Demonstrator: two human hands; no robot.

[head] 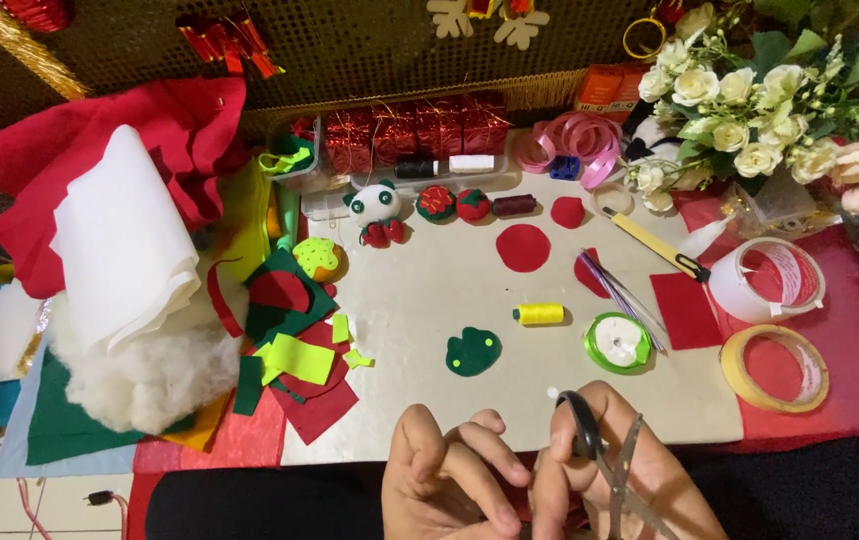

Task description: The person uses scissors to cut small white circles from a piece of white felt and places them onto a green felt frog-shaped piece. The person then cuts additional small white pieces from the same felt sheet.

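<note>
I see my right hand [610,455] w/ fingers thru black-handled steel scissors [610,465], blades partly open, tips cut off at the bottom edge. Left hand [445,475] curled, pinching smth too small to make out. Green felt leaf [473,351] lies flat on the white board [430,290] nearby.

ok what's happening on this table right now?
A person is at a craft table strewn with felt scraps. The right hand holds black-handled scissors, blades pointing down toward the person. The left hand is curled right beside it, fingertips meeting; anything pinched there is too small to see. A green felt piece, a yellow thread spool and a red felt circle lie untouched.
</note>
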